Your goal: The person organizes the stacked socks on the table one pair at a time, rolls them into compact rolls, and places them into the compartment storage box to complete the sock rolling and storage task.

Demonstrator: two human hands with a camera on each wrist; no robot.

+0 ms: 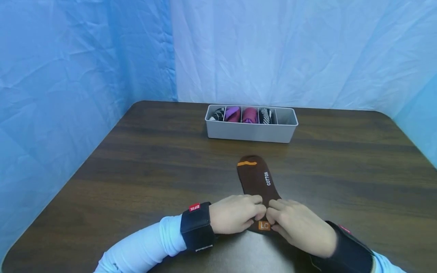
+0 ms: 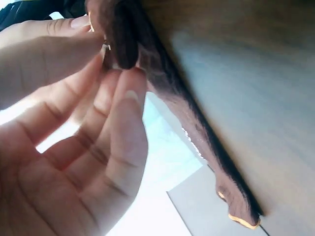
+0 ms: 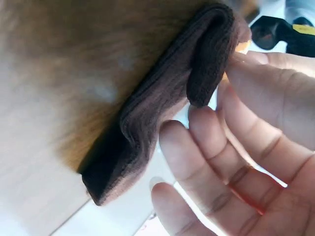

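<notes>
A brown sock (image 1: 254, 178) lies lengthwise on the table, its toe pointing away from me. It bears an orange toe stripe, white "COTTON" lettering and an orange "LC" patch near the cuff. My left hand (image 1: 236, 214) pinches the cuff end from the left, while my right hand (image 1: 296, 224) pinches it from the right, fingertips close together. In the left wrist view the sock (image 2: 170, 96) shows a turned-over flap at the fingertips of the left hand (image 2: 74, 147). The right wrist view shows the same fold above the fingers of the right hand (image 3: 241, 157).
Beyond the sock, a grey divided box (image 1: 249, 132) stands near the table's far edge. Rolled socks sit in its compartments: black-and-white ones (image 1: 265, 116) and pink-purple ones (image 1: 250, 115). Blue sheeting (image 1: 273, 53) hangs behind and beside the dark wooden table (image 1: 153, 151).
</notes>
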